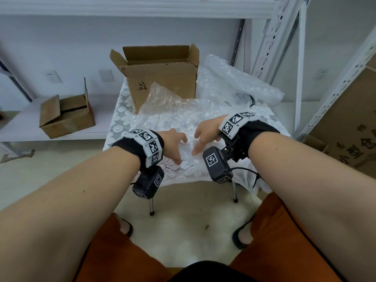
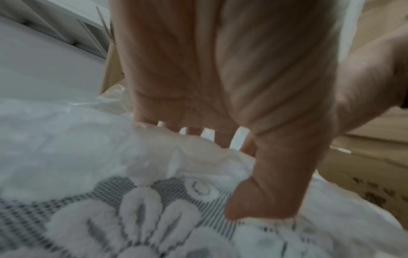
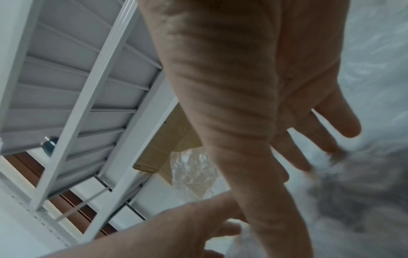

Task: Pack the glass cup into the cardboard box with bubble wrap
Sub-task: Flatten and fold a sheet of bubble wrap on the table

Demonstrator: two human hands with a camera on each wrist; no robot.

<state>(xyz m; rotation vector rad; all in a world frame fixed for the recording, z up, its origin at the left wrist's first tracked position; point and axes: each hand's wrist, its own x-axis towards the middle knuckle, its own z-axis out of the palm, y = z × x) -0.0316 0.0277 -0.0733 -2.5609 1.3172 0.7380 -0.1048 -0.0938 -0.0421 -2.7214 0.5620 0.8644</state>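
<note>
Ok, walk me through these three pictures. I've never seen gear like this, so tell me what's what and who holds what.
No machine here: a person wears three cameras. The head view looks down at both arms; the black blocks under the wrists are the other two cameras, each looking along its own hand.

A small table with a lace cloth carries an open cardboard box and a sheet of bubble wrap spread in front of it. More wrap lies to the right.

The left hand and right hand reach with spread fingers onto the sheet's near edge. Neither has a grip on anything. I can't see the glass cup.
</note>
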